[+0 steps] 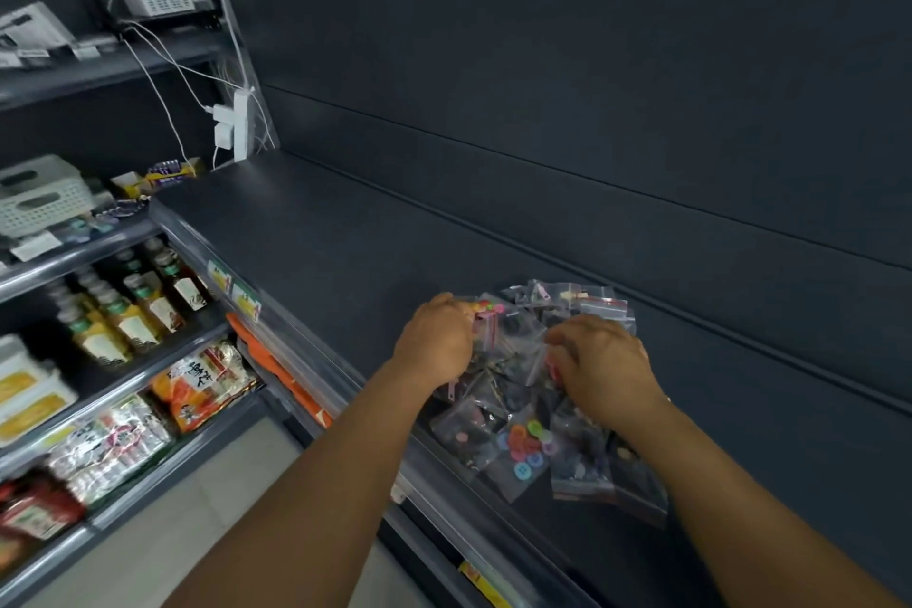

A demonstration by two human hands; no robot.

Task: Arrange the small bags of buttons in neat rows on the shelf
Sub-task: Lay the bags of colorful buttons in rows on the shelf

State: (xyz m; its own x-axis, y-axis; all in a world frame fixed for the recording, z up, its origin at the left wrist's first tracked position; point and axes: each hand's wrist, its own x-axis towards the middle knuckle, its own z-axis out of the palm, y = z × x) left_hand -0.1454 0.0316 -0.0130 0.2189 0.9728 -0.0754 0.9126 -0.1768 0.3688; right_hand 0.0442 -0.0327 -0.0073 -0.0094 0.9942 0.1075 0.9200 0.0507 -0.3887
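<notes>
1. Clear plastic small bags of buttons, heaped in a loose overlapping pile, not in rows; red zip strips on several; contents mostly dark, with one bag of bright buttons in blue, orange, green and pink near the front of the heap.
2. Lying on the dark grey shelf, toward its front right part, the nearest bags reaching the front edge.
3. Left hand at the pile's left side, fingers curled down into the bags, gripping at a bag; which one hidden by the knuckles.
4. Right hand on top of the pile's right half, fingers curled and pinching clear plastic.
5. Off to the left: bottles and snack packets on lower shelves, a white basket, a white power strip with cables hanging at the shelf's far end.
6. Price-tag rail along the front edge; dark back panel behind; wide bare shelf surface left of and beyond the pile.
</notes>
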